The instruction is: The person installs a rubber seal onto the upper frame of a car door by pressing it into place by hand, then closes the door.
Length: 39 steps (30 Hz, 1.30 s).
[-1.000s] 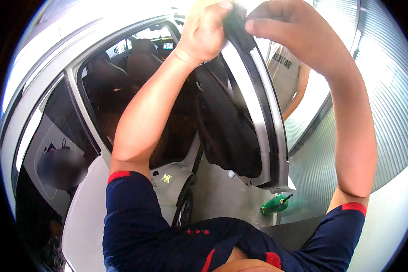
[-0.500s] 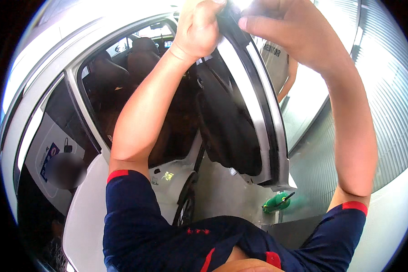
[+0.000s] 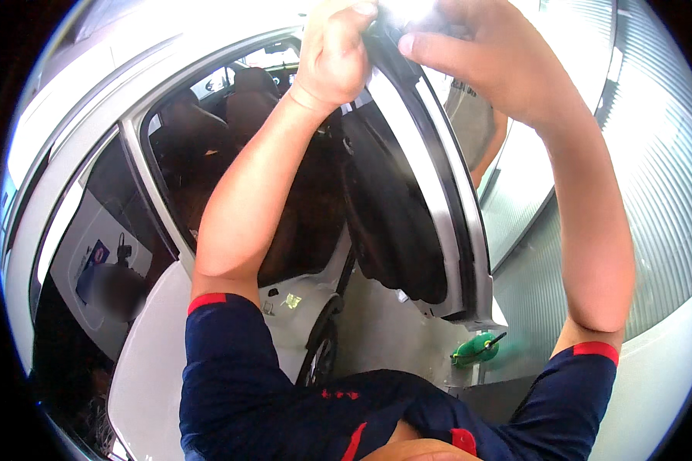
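Observation:
An opened white car door (image 3: 430,184) stands upright in front of me, its frame edged with a black seal. My left hand (image 3: 337,58) is closed at the top of the door frame, on its inner side. My right hand (image 3: 484,58) is bent over the outer side of the same frame top. Its thumb points left to the frame, and its fingers curl in from above. Bright glare and the picture's upper edge hide the fingertips of both hands and whatever lies between them.
The car body (image 3: 154,330) with dark seats (image 3: 254,100) is to the left. Behind the door stands another person (image 3: 473,127). A green bottle (image 3: 475,349) with a black nozzle is below the door. A ribbed translucent wall (image 3: 661,154) runs along the right.
The view has shifted slightly, so the car and door sit a little lower and further right. Both hands stay at the top of the door frame, nearly unmoved.

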Motion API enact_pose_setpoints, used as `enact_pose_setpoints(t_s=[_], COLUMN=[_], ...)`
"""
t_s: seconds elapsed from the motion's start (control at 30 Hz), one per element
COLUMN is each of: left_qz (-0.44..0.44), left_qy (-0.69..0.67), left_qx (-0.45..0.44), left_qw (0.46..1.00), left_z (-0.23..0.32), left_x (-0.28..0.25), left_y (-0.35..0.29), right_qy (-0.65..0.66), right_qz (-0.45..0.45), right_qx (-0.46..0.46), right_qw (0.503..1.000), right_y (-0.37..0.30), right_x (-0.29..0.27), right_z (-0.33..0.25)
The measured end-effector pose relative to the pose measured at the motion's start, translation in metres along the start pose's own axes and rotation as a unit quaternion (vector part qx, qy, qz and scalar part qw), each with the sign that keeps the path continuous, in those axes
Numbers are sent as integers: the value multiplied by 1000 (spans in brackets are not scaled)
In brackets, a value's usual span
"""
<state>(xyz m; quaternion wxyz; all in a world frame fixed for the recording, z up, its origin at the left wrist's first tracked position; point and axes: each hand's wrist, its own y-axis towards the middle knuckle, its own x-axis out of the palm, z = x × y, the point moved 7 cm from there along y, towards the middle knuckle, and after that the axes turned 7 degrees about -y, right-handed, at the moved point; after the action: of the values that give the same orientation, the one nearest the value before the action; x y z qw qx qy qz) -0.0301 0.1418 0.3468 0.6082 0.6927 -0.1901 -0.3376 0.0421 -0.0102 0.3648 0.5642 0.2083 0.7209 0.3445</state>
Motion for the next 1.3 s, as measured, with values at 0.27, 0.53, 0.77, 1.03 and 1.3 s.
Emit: enact_pose_setpoints(t_s=[0.27, 0.53, 0.77, 1.03, 1.3], left_qz=[-2, -17, -12, 18, 3], left_qy=[8, 365, 26, -19, 11], left_qx=[-38, 87, -37, -86, -90], left_qw=[999, 927, 999, 996, 996], left_z=[3, 3, 3, -1, 10], left_x=[3, -11, 3, 5, 9], left_y=[-1, -16, 0, -3, -1], right_qy=[-10, -50, 3, 5, -12], right_qz=[-68, -64, -58, -75, -96], right_qx=[116, 68, 83, 62, 97], right_qw=[991, 994, 995, 995, 991], right_y=[7, 17, 9, 6, 5], right_x=[-3, -9, -6, -10, -13], right_z=[7, -3, 4, -3, -4])
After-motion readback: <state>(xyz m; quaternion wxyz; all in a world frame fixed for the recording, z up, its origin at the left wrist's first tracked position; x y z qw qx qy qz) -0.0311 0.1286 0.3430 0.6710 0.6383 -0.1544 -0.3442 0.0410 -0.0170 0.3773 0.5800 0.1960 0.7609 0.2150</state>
